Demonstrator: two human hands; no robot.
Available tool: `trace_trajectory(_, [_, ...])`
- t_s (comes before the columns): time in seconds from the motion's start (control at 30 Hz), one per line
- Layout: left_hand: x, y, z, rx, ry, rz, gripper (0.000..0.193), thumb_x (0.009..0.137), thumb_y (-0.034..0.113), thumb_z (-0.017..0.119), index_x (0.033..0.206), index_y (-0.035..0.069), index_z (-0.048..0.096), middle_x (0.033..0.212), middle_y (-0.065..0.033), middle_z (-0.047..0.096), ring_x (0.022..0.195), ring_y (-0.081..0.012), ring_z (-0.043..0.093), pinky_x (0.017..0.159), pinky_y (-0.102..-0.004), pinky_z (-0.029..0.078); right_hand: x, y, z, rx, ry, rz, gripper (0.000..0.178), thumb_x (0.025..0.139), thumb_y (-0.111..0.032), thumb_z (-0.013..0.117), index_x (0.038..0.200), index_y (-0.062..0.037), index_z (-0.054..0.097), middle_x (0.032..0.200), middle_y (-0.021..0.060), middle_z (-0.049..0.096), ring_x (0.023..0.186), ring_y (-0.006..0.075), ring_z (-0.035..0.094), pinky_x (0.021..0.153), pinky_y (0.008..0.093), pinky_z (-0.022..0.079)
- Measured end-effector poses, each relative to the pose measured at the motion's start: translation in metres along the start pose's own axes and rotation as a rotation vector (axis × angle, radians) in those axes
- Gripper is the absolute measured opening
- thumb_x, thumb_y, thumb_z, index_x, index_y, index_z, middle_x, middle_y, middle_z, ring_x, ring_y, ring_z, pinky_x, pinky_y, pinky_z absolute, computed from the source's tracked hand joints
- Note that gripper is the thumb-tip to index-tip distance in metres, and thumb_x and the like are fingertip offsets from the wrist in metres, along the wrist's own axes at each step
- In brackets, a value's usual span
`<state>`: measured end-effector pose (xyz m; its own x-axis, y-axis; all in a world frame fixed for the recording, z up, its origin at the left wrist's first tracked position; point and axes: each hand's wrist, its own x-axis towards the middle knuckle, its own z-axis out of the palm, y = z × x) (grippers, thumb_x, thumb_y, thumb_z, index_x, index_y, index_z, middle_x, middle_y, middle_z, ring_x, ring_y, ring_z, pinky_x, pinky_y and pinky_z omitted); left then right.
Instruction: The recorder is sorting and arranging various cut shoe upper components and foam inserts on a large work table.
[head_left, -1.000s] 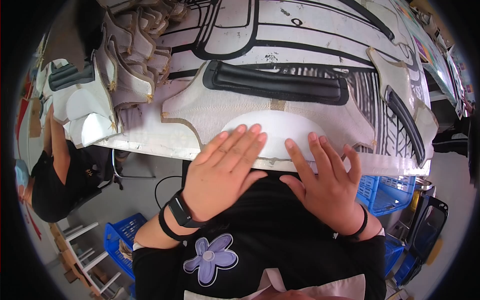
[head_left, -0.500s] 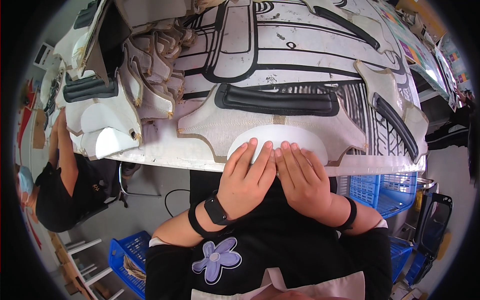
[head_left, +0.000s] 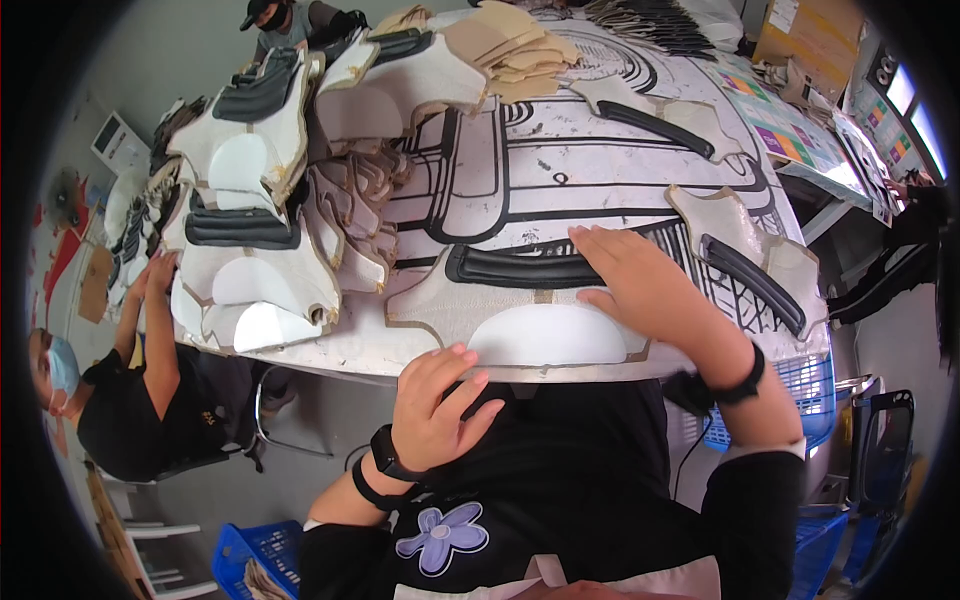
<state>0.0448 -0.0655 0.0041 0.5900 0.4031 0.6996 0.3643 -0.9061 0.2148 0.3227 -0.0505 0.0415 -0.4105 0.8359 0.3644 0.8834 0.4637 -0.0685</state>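
Note:
A pale fabric piece (head_left: 425, 300) with brown edging lies flat at the table's near edge. Along its upper part runs a black padded strip (head_left: 515, 267), and a smooth white half-round patch (head_left: 550, 335) sits on its lower middle. My right hand (head_left: 645, 285) reaches over the right end of this strip, fingers stretched out and thumb apart, hiding that end and part of the fabric. My left hand (head_left: 440, 405) hovers by the table's front edge, just below the patch's left end. Its fingers are spread and nothing is in them.
Stacks of similar padded pieces (head_left: 245, 270) stand at the left. More such pieces (head_left: 745, 230) lie at the right, and beige sheets (head_left: 520, 50) are heaped at the back. A co-worker (head_left: 140, 400) sits at the left; another person (head_left: 290, 25) is beyond. A blue basket (head_left: 805, 385) stands below right.
Both hands have left the white patch. The right went up and rightward onto the padded strip's end; the left drew back to the table edge. The view has tilted, showing more of the far table.

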Motion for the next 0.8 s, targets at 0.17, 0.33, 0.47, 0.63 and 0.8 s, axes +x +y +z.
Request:
trace_trajectory(0.17, [0.005,-0.005,-0.001,-0.207,0.037,-0.084,0.054,0.070,0.010,0.070,0.116,0.006,0.044,0.106,-0.0129,0.056,0.091,-0.0306,0.057,0.078,-0.0375,0.043,0.037,0.036,0.011,0.300,-0.466,0.069,0.056,0.073,-0.027,0.067,0.118,-0.0003,0.046,0.104,0.0198,0.057,0.097,0.0341,0.054,0.085,0.0371,0.042])
trace_trajectory(0.33, [0.006,-0.018,-0.025,-0.247,0.035,-0.157,0.055,0.072,0.008,0.068,0.119,0.004,0.040,0.105,-0.0149,0.055,0.089,-0.0299,0.057,0.080,-0.0358,0.044,0.024,0.045,-0.012,0.534,-0.519,-0.008,0.035,0.076,-0.029,0.067,0.094,-0.0017,0.054,0.080,0.0173,0.058,0.077,0.0302,0.058,0.067,0.0368,0.044])
trace_trajectory(0.47, [0.008,-0.033,-0.040,-0.463,0.382,-0.305,0.061,0.074,0.006,0.065,0.125,0.000,0.032,0.122,-0.0152,0.041,0.102,-0.0220,0.050,0.086,-0.0342,0.041,-0.006,0.025,-0.066,0.602,-0.349,0.149,0.032,0.076,-0.028,0.067,0.088,-0.0013,0.053,0.063,0.0146,0.052,0.056,0.0236,0.051,0.053,0.0306,0.040])
trace_trajectory(0.63, [0.066,-0.038,-0.049,-0.778,0.131,-0.285,0.087,0.070,0.030,0.073,0.135,0.000,0.024,0.135,-0.0138,0.033,0.121,-0.0254,0.037,0.103,-0.0370,0.026,-0.042,0.011,-0.059,1.219,0.302,0.392,0.030,0.083,-0.018,0.063,0.104,-0.0010,0.052,0.092,-0.0026,0.055,0.086,0.0074,0.049,0.075,0.0235,0.042])
trace_trajectory(0.8, [0.128,-0.033,-0.029,-0.976,-0.254,-0.141,0.082,0.072,0.022,0.073,0.135,0.001,0.026,0.133,-0.0124,0.038,0.122,-0.0218,0.037,0.102,-0.0332,0.028,-0.024,-0.027,-0.002,1.479,0.622,0.240,0.037,0.085,-0.011,0.058,0.117,-0.0055,0.041,0.099,-0.0013,0.052,0.091,0.0076,0.048,0.081,0.0255,0.040])
